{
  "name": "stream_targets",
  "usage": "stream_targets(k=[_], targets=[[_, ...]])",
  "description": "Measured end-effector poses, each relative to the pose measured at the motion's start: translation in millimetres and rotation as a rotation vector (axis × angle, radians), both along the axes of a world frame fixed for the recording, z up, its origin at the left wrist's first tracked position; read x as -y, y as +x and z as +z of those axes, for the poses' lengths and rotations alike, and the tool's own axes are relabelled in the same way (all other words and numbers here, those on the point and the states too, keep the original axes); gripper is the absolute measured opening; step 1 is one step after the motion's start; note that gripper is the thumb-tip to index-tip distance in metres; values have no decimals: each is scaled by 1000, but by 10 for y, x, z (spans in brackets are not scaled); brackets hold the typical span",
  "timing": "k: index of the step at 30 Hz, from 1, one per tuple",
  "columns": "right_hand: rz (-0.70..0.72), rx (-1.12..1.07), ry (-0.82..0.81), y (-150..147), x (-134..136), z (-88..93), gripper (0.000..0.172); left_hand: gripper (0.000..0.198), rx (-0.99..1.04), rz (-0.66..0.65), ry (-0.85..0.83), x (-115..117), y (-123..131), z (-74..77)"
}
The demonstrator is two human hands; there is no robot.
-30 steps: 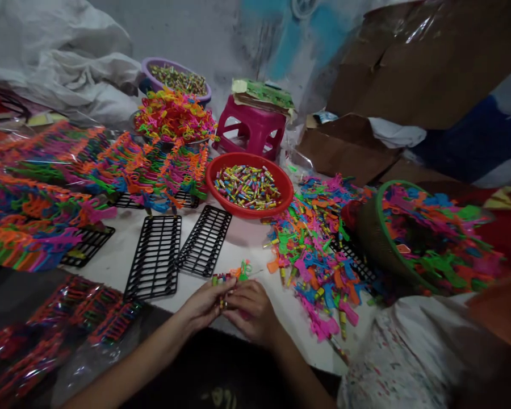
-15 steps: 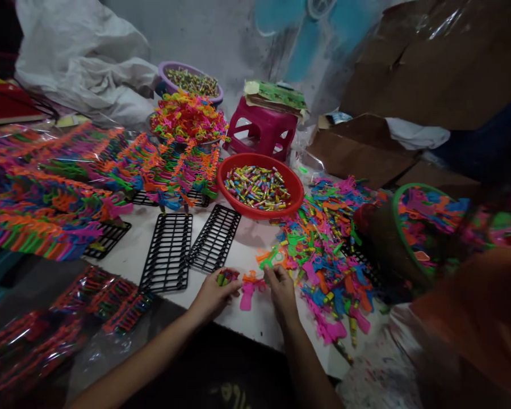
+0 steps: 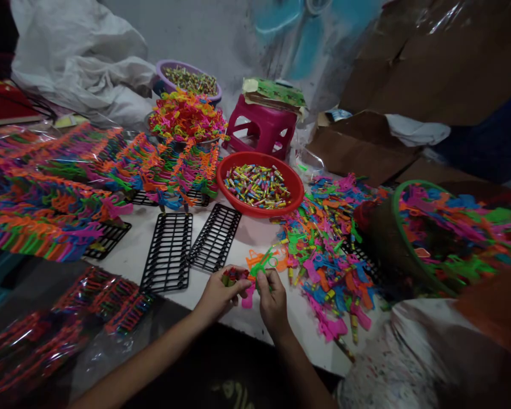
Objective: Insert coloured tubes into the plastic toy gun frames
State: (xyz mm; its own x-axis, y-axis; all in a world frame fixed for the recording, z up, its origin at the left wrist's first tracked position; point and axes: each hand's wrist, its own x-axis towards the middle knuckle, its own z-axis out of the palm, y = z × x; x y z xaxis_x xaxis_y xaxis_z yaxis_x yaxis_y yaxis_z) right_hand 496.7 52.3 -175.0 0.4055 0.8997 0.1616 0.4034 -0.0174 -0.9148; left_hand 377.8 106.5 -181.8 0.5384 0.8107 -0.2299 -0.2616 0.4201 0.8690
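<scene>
My left hand is closed around several small coloured tubes near the table's front edge. Just to its right, my right hand pinches a green plastic toy gun. The two hands almost touch. A pink toy gun lies on the table between them, partly hidden by the fingers. Orange pieces lie just beyond the right hand. Two black racks stand to the left of my hands, and a red basin of small tubes is behind them.
A heap of coloured toy guns spreads to the right, beside a green-rimmed basket. Filled racks cover the left side. A pink stool and a fan are at the back. A person's orange clothing shows at right.
My right hand has moved left with the green toy gun, close to my left hand. At the right, the person's orange-clothed part has shifted, showing more of the green-rimmed basket.
</scene>
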Motion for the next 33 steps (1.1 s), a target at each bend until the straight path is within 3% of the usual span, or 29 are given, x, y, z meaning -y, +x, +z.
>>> stream_targets(k=[5, 9, 14, 17, 20, 22, 24, 26, 29, 31, 33], targets=[[28, -47, 13, 45, -3, 22, 28, 37, 64, -129, -88, -17, -6, 27], [58, -53, 19, 43, 24, 34, 27, 32, 98, -161, -98, 7, -13, 9], [21, 2, -9, -72, 86, -29, 27, 31, 47, -219, 23, 20, -13, 25], [6, 11, -50, 16, 55, -17, 29, 32, -18, -263, 100, -33, 21, 44], [-178, 78, -82, 375, -15, 83, 34, 38, -76, -176, -8, -120, 57, -18], [-439, 268, -61, 668, -32, 137, 42, 44, -67, -41, -142, -166, 65, -107], [-563, 503, -48, 865, -13, 114, 51, 48, -21, 47, -239, -181, 65, -204], [-420, 624, -72, 886, 21, -5, 44, 49, 10, 58, -286, -161, 70, -283], [-109, 598, -120, 652, 41, -248, 32, 43, -42, 27, -283, -108, 84, -362], [-64, 526, -152, 472, 25, -340, 31, 34, -126, 52, -162, -88, 82, -400], [-20, 318, -211, 373, 0, -336, 30, 27, -229, 110, 35, -87, 68, -423]])
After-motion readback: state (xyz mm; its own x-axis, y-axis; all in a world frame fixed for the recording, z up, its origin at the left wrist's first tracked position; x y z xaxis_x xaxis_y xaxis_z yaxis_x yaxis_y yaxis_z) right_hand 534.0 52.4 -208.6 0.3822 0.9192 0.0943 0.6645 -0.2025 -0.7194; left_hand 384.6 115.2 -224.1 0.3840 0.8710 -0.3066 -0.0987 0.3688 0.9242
